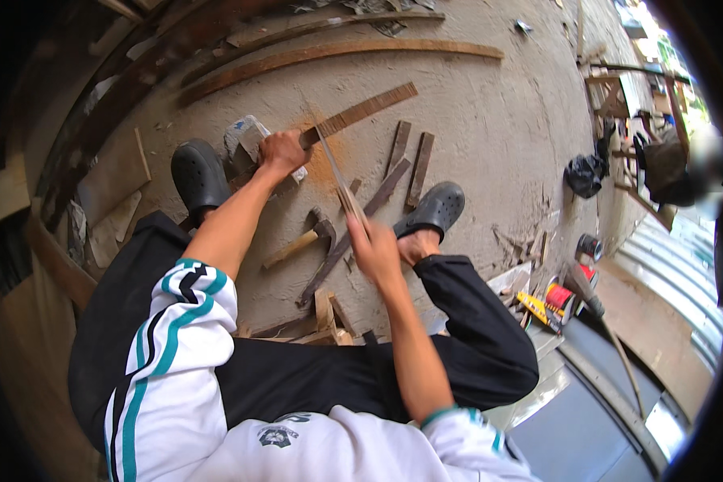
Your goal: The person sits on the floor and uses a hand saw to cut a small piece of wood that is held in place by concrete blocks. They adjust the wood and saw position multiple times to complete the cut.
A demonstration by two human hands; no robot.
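Observation:
My left hand (281, 153) is closed around a wooden strip (369, 108), pressing it down by a pale block (247, 128). The strip's far end sticks out up and to the right. In my right hand (376, 245) is a handsaw (335, 169), its thin blade running up to the strip just right of my left hand. Orange sawdust (323, 165) lies on the ground under the blade. A claw hammer (297, 243) rests between my feet, left of my right hand. Short cut wood pieces (420, 169) and a longer dark strip (377, 197) lie beyond the saw.
Long wooden strips (345, 52) lie across the far ground. My dark clogs (199, 173) flank the work. Wood scraps (329, 313) lie close to my lap. On the right are a red tin (560, 296), a mallet-like tool (584, 289), a black bag (584, 175) and corrugated sheet (675, 257).

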